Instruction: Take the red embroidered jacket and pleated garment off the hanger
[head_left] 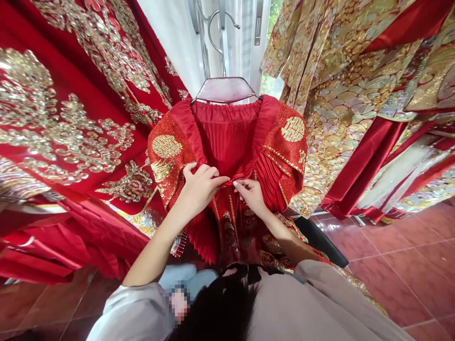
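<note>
A red pleated skirt (225, 137) with gold embroidered panels hangs in front of me, its gathered waistband drooping in a deep U. Two clips of a metal hanger (224, 57) hold it up at the sides. At the low front of the waistband, my left hand (202, 182) pinches the red band between thumb and fingers. My right hand (249, 193) meets it there, thumb and forefinger closed on the same red waistband. Both hands' fingertips almost touch. Below them, gold-trimmed panels fall into shadow.
To the left hangs a red garment (71, 118) thick with silver-gold beading. Gold scale-patterned robes (341, 94) hang at the right, with red cloth (362, 161) below them. A black object (320, 239) stands low on the red tiled floor (394, 274). White curtain and a window frame lie behind.
</note>
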Available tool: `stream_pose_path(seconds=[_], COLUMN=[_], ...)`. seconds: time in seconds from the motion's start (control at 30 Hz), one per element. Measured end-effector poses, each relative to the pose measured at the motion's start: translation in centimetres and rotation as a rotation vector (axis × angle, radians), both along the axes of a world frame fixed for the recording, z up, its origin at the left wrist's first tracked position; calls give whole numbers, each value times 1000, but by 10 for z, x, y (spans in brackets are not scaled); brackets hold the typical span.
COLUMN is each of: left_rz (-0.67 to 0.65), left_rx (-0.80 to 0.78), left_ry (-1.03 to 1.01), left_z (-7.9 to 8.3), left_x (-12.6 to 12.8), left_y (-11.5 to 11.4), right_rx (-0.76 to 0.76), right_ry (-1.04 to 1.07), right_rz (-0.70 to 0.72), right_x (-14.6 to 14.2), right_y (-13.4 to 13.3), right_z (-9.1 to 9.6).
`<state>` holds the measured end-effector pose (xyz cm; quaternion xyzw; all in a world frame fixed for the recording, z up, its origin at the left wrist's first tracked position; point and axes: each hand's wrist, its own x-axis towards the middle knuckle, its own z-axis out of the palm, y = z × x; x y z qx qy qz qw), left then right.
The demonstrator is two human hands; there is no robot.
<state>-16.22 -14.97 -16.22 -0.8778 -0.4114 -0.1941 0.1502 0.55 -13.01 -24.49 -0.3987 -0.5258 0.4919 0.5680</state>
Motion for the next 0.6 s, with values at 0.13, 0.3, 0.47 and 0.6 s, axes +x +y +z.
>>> stream_pose_path(seconds=[0.13, 0.3, 0.47, 0.6], left_rz=[16, 26, 41, -99], left_rx=[56, 265, 345, 185], left_ry=[7, -42, -144, -242], left_z=[-2, -6, -6, 4], left_x=[0, 0, -5, -10], left_y=[-3, -9, -9, -11], right_rx=[46, 1, -96, -110], right_ry=[-92, -225, -373, -497], right_rz=[-49, -82, -128, -132], right_x=[-2, -8, 1, 39], right_y=[3, -4, -22, -27], right_z=[2, -30, -76, -65])
